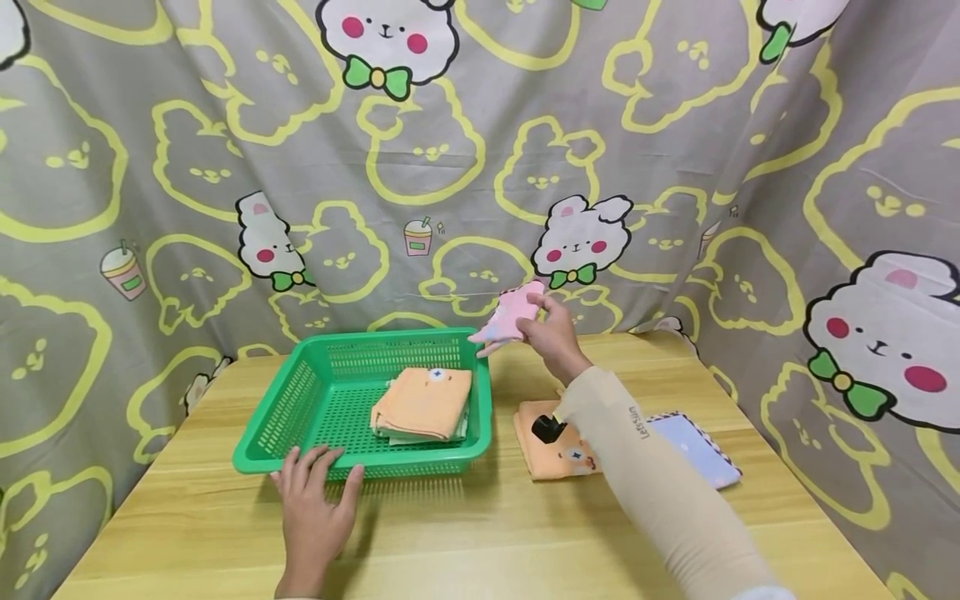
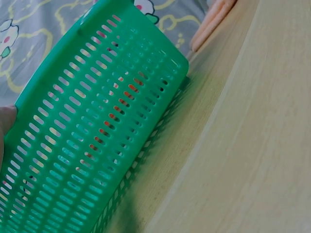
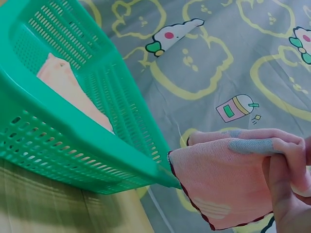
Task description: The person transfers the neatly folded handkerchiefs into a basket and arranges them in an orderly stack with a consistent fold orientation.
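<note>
A pink folded hand towel [image 1: 512, 314] with a dark stitched edge is pinched in my right hand [image 1: 553, 333], raised beside the basket's back right corner. Thumb and fingers hold one end, and the rest droops toward the basket in the right wrist view. My left hand [image 1: 317, 508] holds the front rim of the green plastic basket [image 1: 281, 425], fingers over the rim and thumb at the outer wall. Inside the basket, toward its right side, an orange folded towel [image 1: 423, 404] lies on a pale green one [image 1: 405, 439].
On the wooden table [image 1: 465, 550] right of the basket lie another orange towel [image 1: 551, 467] and a light blue towel [image 1: 693, 446] with a striped edge, both partly behind my right forearm. A patterned grey curtain [image 1: 480, 192] hangs behind the table and along its sides.
</note>
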Tool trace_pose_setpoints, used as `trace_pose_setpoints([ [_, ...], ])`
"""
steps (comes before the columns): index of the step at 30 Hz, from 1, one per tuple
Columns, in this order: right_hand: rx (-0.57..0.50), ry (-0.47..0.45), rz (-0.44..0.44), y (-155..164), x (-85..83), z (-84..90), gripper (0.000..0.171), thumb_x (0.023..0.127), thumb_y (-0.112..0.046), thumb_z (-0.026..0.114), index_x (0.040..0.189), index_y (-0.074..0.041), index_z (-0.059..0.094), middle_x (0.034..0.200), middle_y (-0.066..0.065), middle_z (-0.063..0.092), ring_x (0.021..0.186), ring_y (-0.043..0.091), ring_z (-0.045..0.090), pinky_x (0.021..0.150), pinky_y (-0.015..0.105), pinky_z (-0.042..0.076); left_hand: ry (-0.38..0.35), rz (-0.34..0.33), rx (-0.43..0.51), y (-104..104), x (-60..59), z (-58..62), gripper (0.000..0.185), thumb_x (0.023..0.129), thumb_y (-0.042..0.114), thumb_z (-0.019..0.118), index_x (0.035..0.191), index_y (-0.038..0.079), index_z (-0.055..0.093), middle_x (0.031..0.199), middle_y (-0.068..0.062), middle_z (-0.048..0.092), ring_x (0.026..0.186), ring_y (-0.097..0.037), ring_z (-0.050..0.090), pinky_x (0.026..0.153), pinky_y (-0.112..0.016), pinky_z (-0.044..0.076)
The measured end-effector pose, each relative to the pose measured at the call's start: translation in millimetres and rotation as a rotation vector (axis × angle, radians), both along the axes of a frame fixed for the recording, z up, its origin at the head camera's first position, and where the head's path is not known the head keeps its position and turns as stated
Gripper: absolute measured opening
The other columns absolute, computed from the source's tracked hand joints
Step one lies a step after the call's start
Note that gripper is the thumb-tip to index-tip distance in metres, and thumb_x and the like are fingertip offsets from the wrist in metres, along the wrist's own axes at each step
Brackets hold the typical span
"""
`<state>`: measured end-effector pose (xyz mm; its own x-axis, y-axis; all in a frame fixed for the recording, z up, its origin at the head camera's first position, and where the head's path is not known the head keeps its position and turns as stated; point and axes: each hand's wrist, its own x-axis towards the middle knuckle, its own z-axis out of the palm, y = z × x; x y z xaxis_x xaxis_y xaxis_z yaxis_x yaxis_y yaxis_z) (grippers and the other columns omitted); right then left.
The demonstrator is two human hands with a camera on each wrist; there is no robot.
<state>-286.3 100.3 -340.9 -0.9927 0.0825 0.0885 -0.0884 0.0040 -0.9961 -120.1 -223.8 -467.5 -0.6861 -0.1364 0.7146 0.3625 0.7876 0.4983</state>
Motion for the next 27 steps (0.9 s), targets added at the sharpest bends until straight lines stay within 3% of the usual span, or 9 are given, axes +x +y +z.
trace_pose_setpoints([
  [6,0.032,0.029,0.029,-6.1,2.5,0.3,0.057,0.086,0.005,0.057,0.141,-0.003,0.046,0.145,0.017,0.036,0.087,0.021,0.056,0.065,0.022,0.051,-0.01,0.005,0.0,-0.1,0.1,-0.6,0.035,0.085,0.02,0.073,0.107,-0.004,0.064,0.119,-0.026,0.055,0.129,-0.058,0.028,0.103,-0.075,0.0],
  [20,-0.005,0.022,0.025,-24.2,1.2,-0.4,0.054,0.086,0.007,0.058,0.138,-0.004,0.05,0.146,0.015,0.036,0.061,0.01,0.053,0.07,0.024,0.054,-0.015,0.001,-0.001,0.2,0.0,-1.0,0.034,0.084,0.02,0.073,0.108,-0.004,0.064,0.119,-0.026,0.055,0.129,-0.058,0.028,0.103,-0.075,0.001],
  [27,-0.001,0.028,0.042,-31.3,2.4,1.2,0.052,0.087,0.005,0.058,0.137,-0.005,0.05,0.145,0.013,0.037,0.074,0.015,0.056,0.072,0.027,0.054,-0.007,0.003,0.003,-1.2,-0.5,-1.9,0.034,0.084,0.019,0.073,0.108,-0.003,0.064,0.119,-0.026,0.055,0.129,-0.057,0.028,0.103,-0.075,0.001],
])
